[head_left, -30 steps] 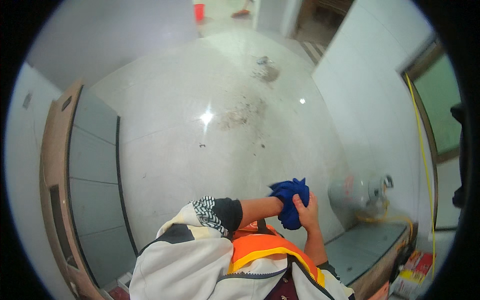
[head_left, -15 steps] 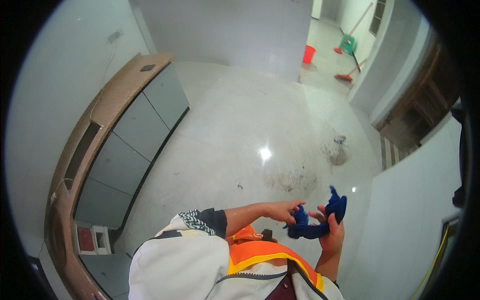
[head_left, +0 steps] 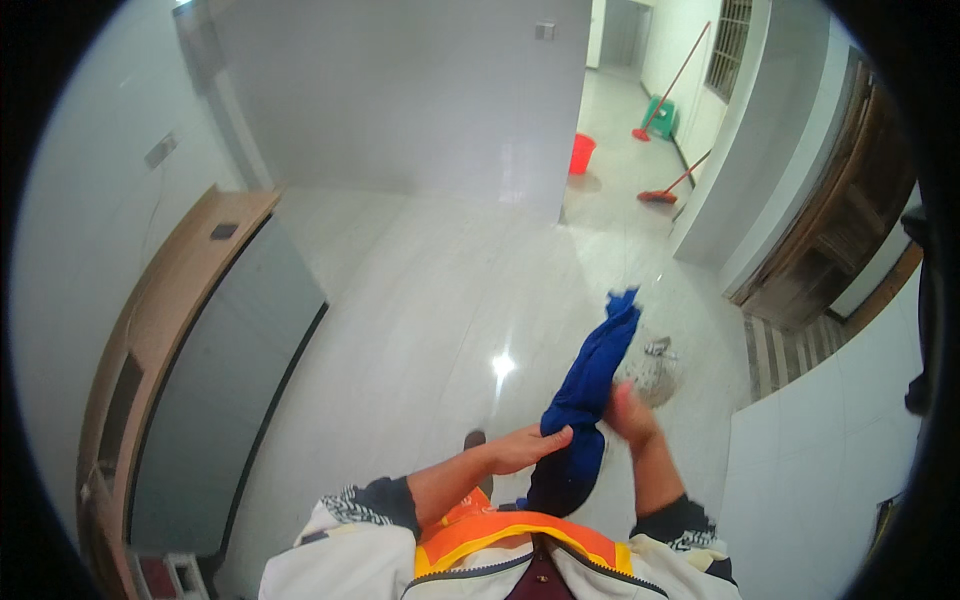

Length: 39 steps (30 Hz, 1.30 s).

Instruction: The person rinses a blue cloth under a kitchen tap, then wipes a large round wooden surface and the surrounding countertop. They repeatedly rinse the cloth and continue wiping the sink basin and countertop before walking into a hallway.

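A long dark blue cloth (head_left: 590, 375), folded and twisted, hangs in front of my body, with its ragged end pointing up and away. My left hand (head_left: 530, 447) is closed on its middle, the thumb lying over the front. Against the cloth's right edge is my right hand (head_left: 632, 412), slightly smeared by motion. Its fingers are partly hidden, so I cannot make out whether it grips the cloth. The lower part of the cloth sags near the orange and yellow trim of my clothing.
A low cabinet (head_left: 225, 380) with a wooden top runs along the left wall. Dirt and a crumpled scrap (head_left: 660, 348) lie on the floor. Farther off stand a red bucket (head_left: 582, 154), a green stool (head_left: 660, 118) and red-handled brooms (head_left: 657, 197). A wooden door (head_left: 825, 215) is at right.
The blue cloth, bunched around my right hand before, is now stretched out lengthwise and farther left. My left hand has taken hold of its middle. The view has shifted too.
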Available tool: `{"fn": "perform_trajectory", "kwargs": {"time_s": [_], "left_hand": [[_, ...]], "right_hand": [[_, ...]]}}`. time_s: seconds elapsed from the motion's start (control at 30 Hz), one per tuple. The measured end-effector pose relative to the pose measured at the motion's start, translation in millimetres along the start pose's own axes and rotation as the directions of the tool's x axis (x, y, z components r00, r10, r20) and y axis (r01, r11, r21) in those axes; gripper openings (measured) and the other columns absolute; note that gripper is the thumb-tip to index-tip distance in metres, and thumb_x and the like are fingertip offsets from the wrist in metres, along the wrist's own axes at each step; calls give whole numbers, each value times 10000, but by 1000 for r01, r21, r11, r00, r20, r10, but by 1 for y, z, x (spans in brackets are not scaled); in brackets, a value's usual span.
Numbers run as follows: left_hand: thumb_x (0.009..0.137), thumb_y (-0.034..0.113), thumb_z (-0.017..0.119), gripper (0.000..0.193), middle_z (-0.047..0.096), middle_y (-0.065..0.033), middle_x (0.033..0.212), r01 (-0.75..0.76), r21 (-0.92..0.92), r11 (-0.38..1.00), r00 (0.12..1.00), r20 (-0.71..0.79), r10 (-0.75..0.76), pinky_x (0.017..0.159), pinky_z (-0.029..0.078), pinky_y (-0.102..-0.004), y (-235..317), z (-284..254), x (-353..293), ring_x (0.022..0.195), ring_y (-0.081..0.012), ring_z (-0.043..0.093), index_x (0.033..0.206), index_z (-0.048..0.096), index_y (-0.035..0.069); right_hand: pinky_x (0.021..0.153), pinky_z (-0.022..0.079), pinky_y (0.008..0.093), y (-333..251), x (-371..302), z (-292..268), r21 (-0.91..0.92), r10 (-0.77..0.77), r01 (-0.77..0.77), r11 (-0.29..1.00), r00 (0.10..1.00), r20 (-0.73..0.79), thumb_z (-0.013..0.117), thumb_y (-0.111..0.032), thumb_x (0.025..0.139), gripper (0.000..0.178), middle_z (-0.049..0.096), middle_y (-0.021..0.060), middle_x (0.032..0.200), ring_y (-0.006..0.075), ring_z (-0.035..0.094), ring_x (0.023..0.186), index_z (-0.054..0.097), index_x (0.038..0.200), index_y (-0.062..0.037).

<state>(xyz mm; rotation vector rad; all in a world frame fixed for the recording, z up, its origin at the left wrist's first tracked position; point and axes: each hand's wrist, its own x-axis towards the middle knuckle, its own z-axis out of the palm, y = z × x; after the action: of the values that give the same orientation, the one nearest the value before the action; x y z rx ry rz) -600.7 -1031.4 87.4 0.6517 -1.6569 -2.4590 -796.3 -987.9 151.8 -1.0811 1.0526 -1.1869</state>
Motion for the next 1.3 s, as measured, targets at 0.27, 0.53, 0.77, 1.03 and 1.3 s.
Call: {"fn": "perform_trajectory", "kwargs": {"time_s": [0.27,0.53,0.77,1.03,1.3], "left_hand": [[933,437,522,471,578,-20,1062,-32,121,992,994,103,20,839,438,-273,128,-177,121,952,-113,518,1211,540,57],[780,250,727,407,624,-70,972,-11,285,959,998,-52,27,795,459,-284,222,-303,247,865,-165,563,1065,621,-19],[740,128,748,619,574,-50,1181,55,141,989,999,-13,-53,955,414,-339,292,-405,351,1071,-176,530,1292,478,52],[784,141,717,536,562,-46,1199,-134,30,990,989,72,132,1003,372,-335,397,-464,482,1150,-182,483,1261,493,43],[862,192,619,138,577,-48,753,-91,683,725,849,-327,415,651,452,-293,460,-559,706,703,-135,541,924,647,72]], "right_hand": [[875,469,303,31,158,-39,220,298,-224,949,865,-403,572,-193,917,324,625,48,1074,157,594,962,549,1189,-19],[764,490,267,-36,291,-155,-88,-49,-15,996,741,-670,506,-157,942,191,635,45,937,119,598,831,574,1035,-5],[835,508,321,-73,427,-292,653,117,177,737,917,-381,466,-121,945,171,644,73,1001,195,626,921,532,1086,-51],[837,493,366,-153,532,-440,3,-85,98,995,880,-468,580,-153,883,229,644,107,1056,237,628,923,567,1069,-19],[664,445,321,-167,647,-578,-803,-444,-167,573,760,-475,620,-208,863,216,601,74,755,201,550,720,610,898,5]]}}
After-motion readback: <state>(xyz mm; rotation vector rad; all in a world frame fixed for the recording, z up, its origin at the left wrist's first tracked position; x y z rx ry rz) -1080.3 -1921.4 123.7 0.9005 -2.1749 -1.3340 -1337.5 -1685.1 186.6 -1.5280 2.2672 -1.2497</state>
